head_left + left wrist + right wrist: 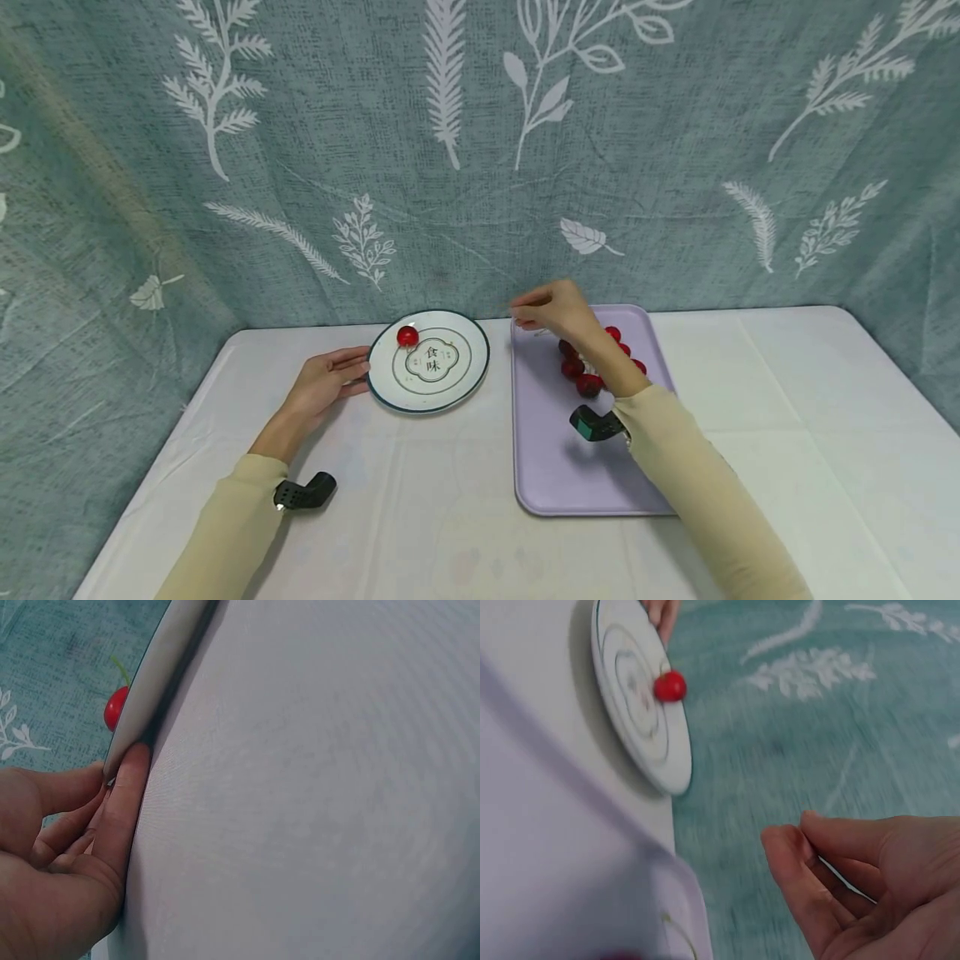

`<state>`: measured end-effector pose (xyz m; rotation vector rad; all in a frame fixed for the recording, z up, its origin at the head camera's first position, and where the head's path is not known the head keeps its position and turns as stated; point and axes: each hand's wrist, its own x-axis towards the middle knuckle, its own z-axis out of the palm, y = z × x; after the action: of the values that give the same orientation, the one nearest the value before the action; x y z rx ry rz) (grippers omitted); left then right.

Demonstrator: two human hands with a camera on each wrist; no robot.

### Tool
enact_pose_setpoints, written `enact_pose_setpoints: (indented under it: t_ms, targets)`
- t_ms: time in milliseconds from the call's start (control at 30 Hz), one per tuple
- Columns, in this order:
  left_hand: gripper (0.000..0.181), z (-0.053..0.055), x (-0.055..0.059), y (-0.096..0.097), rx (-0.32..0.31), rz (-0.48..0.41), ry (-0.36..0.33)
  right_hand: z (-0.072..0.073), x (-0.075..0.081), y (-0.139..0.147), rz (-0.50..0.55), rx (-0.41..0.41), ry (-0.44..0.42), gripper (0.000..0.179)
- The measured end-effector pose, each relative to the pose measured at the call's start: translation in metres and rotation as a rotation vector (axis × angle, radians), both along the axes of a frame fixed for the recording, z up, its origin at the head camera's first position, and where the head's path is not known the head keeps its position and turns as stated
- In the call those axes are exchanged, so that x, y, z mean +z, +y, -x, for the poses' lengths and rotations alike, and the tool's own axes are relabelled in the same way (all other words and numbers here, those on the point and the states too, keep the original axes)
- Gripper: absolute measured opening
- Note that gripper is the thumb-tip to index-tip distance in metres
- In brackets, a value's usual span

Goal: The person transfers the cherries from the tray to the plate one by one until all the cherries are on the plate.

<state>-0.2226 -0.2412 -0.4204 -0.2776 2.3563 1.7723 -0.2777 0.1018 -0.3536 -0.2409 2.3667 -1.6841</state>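
Observation:
A round white plate (465, 373) with a dark blue rim and printed characters has one red cherry (407, 336) on its far left part. My left hand (327, 383) pinches the plate's left rim, thumb above and a finger underneath, as the left wrist view shows. Above the far left corner of the lilac tray (547, 475) is my right hand (558, 312). Its thumb and forefinger meet at the tips in the right wrist view, and nothing shows between them. Several cherries (588, 385) lie on the tray, partly hidden behind the right forearm.
A white cloth covers the table (420, 500). Behind it hangs a green-grey curtain (480, 225) with white leaf prints, close to the back edge. A cherry stem (679, 934) shows near the tray's rim in the right wrist view. Black wrist cameras (303, 492) sit on both sleeves.

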Motion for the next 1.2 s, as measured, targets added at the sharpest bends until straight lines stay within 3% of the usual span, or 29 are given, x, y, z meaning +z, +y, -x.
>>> enact_pose_setpoints:
  t_ms: [267, 600, 900, 1200]
  targets:
    - [0.047, 0.001, -0.001, 0.000, 0.000, 0.004, 0.007, -0.001, -0.003, 0.055, -0.094, 0.024, -0.054, 0.031]
    - [0.047, 0.000, -0.002, 0.000, 0.002, 0.000, 0.005, -0.012, -0.006, 0.112, -0.225, 0.124, -0.063, 0.031]
    - [0.047, -0.001, -0.003, 0.000, 0.007, -0.004, 0.005, -0.015, -0.016, 0.136, -0.292, 0.142, -0.036, 0.030]
    - [0.047, 0.000, 0.000, 0.000, 0.005, -0.027, 0.001, -0.017, -0.025, 0.147, -0.342, 0.269, -0.009, 0.021]
